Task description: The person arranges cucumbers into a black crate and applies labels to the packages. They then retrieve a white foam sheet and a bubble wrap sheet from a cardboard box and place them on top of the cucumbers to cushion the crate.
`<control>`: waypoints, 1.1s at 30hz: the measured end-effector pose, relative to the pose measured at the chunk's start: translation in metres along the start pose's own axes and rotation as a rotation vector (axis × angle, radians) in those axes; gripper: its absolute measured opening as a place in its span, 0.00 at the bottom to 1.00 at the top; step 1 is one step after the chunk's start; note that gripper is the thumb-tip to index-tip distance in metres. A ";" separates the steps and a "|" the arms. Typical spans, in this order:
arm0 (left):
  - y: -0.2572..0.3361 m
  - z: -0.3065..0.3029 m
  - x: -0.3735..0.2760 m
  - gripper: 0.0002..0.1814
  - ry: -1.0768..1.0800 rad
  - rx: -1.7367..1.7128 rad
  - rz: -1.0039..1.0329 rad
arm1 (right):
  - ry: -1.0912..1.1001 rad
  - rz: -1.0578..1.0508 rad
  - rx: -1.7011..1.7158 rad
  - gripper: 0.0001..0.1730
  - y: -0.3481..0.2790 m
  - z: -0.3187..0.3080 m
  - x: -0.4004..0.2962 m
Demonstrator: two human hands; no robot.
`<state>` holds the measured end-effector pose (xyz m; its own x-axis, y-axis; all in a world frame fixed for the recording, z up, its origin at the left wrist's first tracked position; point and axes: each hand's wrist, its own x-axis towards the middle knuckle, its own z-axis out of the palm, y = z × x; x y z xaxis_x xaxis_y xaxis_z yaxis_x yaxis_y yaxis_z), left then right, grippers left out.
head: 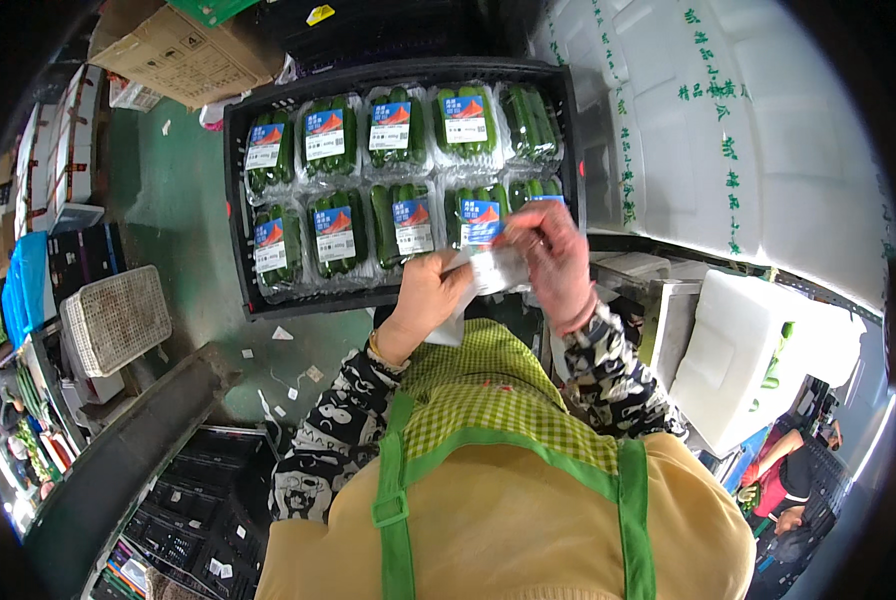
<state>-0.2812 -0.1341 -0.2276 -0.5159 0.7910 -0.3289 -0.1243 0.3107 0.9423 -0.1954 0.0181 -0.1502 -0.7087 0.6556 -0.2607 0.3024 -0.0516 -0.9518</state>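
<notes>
In the head view a black plastic crate (406, 69) holds two rows of clear-wrapped packs of small cucumbers (332, 225). Most packs bear a blue, red and white label (325, 135); the one at the top right (530, 124) shows no label. Over the crate's near edge, my left hand (427, 304) grips a pale sheet or strip of label backing (452, 319), which hangs down towards the apron. My right hand (557, 259) is at the strip's other end, its fingertips by a label; blur hides whether they pinch it. Behind this hand sits the lower right pack.
White foam boxes (688, 112) stack up at the right, with another foam box (733, 352) nearer. At the left are a cardboard box (185, 56), a white woven basket (118, 321) and black crates (200, 495). People work at the far right (782, 480) and far left.
</notes>
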 end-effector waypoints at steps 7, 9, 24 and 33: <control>-0.010 -0.013 -0.042 0.18 -0.125 0.171 -0.130 | 0.024 -0.049 -0.253 0.15 0.050 -0.081 0.145; -0.006 -0.015 -0.048 0.10 -0.170 0.034 -0.228 | 0.029 -0.145 -0.474 0.14 0.109 -0.104 0.177; 0.046 -0.053 -0.054 0.16 -0.035 -0.262 -0.104 | 0.254 -0.083 -1.251 0.32 0.108 -0.077 0.173; 0.173 -0.099 -0.011 0.11 -0.002 -0.769 0.074 | -1.045 0.337 0.607 0.47 -0.062 0.061 0.009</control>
<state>-0.3813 -0.1413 -0.0547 -0.5448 0.7964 -0.2627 -0.6439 -0.1965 0.7394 -0.2599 -0.0189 -0.1036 -0.9030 -0.3536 -0.2442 0.4218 -0.6206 -0.6610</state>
